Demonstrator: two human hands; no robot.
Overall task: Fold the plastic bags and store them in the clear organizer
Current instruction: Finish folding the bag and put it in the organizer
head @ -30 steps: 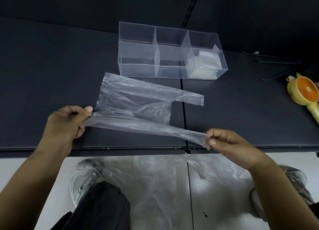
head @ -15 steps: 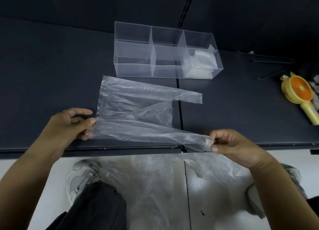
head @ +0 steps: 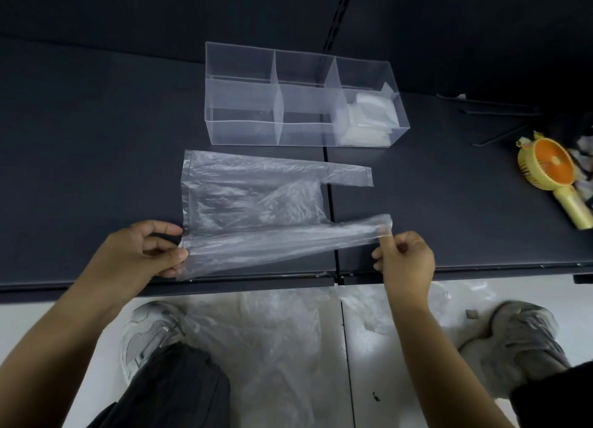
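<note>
At the person's feet, loose plastic lay crumpled on the pale floor between two grey shoes. Above that, both hands worked at the front edge of the dark table. The left hand pinched the near left corner of the bag, thumb on top and fingers curled beneath the film. The right hand pinched the tip of the bag's near handle between thumb and forefinger, its other fingers curled in towards the palm. Between the two hands the near strip of the bag was drawn out long and narrow, close to the table's front edge; whether it touched the surface I could not tell. The rest of the bag lay flat on the table beyond, its bottom seam to the left and its far handle pointing right across the join between two table panels. Just beyond the bag, apart from it, stood the organizer, its length running left to right, split into compartments. Folded bags sat stacked in the rightmost compartment. Well off to the right, a yellow and orange fan lay on the table
</note>
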